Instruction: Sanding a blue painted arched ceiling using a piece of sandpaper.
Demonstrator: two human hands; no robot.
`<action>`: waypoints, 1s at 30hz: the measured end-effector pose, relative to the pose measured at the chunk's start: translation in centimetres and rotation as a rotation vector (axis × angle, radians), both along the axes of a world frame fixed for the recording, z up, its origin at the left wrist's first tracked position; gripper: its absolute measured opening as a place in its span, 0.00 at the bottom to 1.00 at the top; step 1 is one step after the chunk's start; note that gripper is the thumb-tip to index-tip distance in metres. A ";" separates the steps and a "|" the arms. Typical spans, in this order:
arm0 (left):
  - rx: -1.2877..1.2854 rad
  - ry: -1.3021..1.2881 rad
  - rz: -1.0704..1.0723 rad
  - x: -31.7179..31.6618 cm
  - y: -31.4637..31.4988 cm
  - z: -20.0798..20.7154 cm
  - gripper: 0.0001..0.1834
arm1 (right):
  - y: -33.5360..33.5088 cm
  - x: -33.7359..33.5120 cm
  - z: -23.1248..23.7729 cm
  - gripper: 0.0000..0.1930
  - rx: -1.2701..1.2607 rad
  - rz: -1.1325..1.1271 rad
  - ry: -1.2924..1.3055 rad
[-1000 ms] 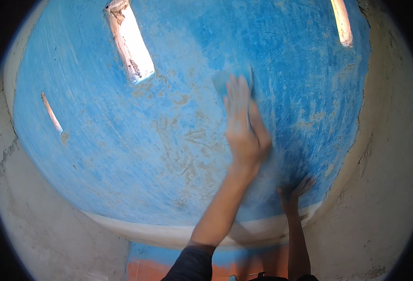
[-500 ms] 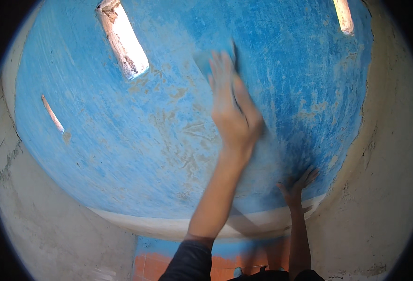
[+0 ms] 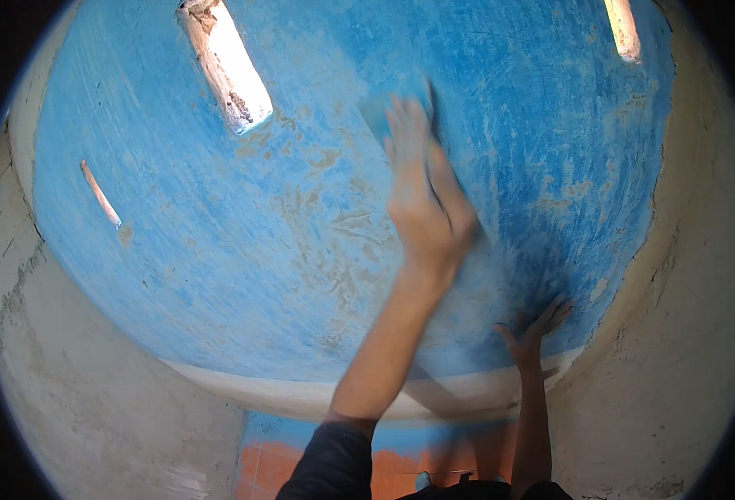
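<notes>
My left hand (image 3: pixel 426 204) lies flat with its fingers together, holding a thin blue-grey sheet of sandpaper (image 3: pixel 376 111) against a blue wall (image 3: pixel 192 242). The fingers are a little blurred, and most of the sheet is under them. Its right edge lifts off the surface. Lower down on the right, my right hand (image 3: pixel 535 333) rests on the same wall with its fingers and thumb spread and nothing in it. Scuffed patches, fine scratches and grey bare spots mark the blue paint.
Two bright slots (image 3: pixel 230 71) (image 3: pixel 624 32) pierce the upper wall, and a narrow slit (image 3: pixel 101 196) sits at the left. Rough grey plaster walls flank both sides. A pale ledge (image 3: pixel 276 392) runs along the bottom, above an orange tiled floor (image 3: pixel 267 467) with blue powder.
My left hand has slid slightly right and down over the wall with the sandpaper. My right hand stays against the wall, and the whole view has shifted a little.
</notes>
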State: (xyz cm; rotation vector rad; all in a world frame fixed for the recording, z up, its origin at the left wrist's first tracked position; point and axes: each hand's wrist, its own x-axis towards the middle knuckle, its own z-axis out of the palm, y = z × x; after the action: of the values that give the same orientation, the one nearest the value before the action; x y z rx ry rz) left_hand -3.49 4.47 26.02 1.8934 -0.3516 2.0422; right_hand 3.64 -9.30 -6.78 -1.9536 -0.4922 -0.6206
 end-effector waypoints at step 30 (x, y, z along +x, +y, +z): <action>0.117 -0.089 0.053 0.1 0.5 4.3 0.22 | 0.5 0.0 -0.2 0.71 0.061 0.031 -0.002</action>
State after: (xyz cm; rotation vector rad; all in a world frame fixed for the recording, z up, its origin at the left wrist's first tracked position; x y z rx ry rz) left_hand -3.43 4.97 30.31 1.9016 -0.4571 2.1893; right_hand 3.63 -8.77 -6.98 -1.8846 -0.4980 -0.6111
